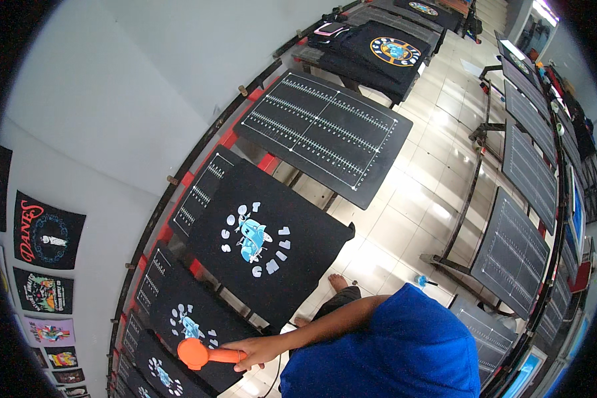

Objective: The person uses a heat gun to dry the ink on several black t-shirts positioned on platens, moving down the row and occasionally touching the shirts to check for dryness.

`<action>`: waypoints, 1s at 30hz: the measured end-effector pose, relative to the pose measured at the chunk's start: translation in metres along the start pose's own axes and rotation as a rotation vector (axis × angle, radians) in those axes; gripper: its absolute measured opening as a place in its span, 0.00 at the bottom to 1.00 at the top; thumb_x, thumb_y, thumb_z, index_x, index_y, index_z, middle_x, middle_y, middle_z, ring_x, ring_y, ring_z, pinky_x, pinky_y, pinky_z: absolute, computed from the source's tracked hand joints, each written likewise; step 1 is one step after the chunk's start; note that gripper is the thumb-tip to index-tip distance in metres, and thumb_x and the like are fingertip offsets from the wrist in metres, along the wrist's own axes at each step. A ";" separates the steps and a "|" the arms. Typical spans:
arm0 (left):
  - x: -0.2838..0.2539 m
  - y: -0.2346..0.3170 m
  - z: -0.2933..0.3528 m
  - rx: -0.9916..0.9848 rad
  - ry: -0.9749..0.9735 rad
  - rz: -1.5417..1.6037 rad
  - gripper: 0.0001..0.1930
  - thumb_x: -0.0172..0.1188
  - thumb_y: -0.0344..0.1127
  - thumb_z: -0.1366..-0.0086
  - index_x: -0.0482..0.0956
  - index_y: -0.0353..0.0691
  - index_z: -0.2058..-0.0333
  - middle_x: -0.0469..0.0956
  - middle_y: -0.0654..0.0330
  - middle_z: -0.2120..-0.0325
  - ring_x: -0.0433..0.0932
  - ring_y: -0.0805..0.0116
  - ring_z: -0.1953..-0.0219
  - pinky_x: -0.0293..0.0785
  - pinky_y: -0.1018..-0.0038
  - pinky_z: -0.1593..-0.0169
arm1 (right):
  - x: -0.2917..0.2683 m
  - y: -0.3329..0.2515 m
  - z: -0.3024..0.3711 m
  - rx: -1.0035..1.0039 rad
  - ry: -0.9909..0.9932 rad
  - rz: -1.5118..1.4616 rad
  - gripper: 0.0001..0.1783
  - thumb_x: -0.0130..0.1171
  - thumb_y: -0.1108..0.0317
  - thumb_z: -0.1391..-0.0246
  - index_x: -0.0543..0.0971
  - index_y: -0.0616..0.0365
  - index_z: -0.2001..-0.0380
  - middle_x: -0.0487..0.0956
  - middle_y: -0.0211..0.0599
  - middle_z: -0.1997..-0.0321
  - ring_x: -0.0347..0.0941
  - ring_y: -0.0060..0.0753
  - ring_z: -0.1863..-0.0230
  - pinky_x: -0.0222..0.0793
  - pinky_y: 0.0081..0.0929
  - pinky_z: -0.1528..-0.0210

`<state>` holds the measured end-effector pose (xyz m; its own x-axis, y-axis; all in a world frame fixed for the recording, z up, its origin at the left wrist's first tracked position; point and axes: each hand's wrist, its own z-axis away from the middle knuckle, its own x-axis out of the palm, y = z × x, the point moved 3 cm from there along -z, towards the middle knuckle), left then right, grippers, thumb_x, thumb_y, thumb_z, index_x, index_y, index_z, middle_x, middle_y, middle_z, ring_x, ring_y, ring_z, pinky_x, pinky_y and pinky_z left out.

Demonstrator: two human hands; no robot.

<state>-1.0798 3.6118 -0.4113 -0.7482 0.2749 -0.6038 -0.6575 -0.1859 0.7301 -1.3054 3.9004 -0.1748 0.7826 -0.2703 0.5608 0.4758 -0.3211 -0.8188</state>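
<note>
My right hand (pixel 249 351) is closed round the handle of an orange hair dryer (pixel 194 354), its round head pointing left. A dark cord hangs below the hand. The dryer hovers over a black printed fabric panel (pixel 189 324) with a light blue scooter and white letters, lying on a board. Just beyond it, a larger black panel (pixel 278 245) with the same scooter print lies over another board, its edge hanging toward the aisle. My left hand is out of view.
A bare black printing board (pixel 325 132) with white ruled marks stands farther along the red rail. Beyond it lie stacked black shirts (pixel 378 56). More boards (pixel 511 252) line the right side, across a white tiled aisle (pixel 404 199). My bare foot (pixel 338 282) shows by the boards.
</note>
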 end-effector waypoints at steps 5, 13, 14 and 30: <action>0.004 0.019 -0.050 0.042 -0.005 -0.016 0.29 0.51 0.50 0.34 0.63 0.21 0.56 0.75 0.47 0.76 0.74 0.55 0.79 0.76 0.63 0.75 | 0.015 0.015 -0.042 0.084 0.083 0.091 0.37 0.56 0.51 0.43 0.56 0.56 0.37 0.73 0.29 0.71 0.71 0.19 0.74 0.67 0.18 0.81; -0.078 0.015 -0.236 0.060 0.120 0.031 0.29 0.54 0.48 0.35 0.63 0.22 0.54 0.75 0.47 0.76 0.74 0.54 0.79 0.75 0.61 0.74 | 0.039 0.076 -0.164 0.195 0.261 0.052 0.27 0.57 0.48 0.43 0.67 0.56 0.50 0.75 0.27 0.71 0.73 0.14 0.76 0.67 0.13 0.82; -0.099 0.007 -0.271 0.065 0.158 0.036 0.29 0.54 0.48 0.35 0.63 0.22 0.54 0.76 0.47 0.76 0.74 0.53 0.79 0.75 0.61 0.74 | 0.047 0.072 -0.175 0.196 0.302 0.040 0.29 0.56 0.47 0.43 0.66 0.56 0.48 0.75 0.28 0.70 0.74 0.16 0.75 0.68 0.13 0.81; -0.190 0.053 -0.429 -0.157 0.216 0.600 0.40 0.31 0.58 0.29 0.68 0.16 0.50 0.74 0.42 0.52 0.76 0.50 0.55 0.73 0.60 0.52 | 0.041 0.043 -0.295 0.335 0.928 0.302 0.25 0.56 0.47 0.42 0.71 0.62 0.58 0.70 0.27 0.78 0.70 0.20 0.79 0.61 0.17 0.85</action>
<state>-1.0103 3.1452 -0.3947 -0.9793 -0.1121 -0.1685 -0.1130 -0.3878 0.9148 -1.3718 3.6075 -0.1510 0.3381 -0.9374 0.0836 0.5097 0.1076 -0.8536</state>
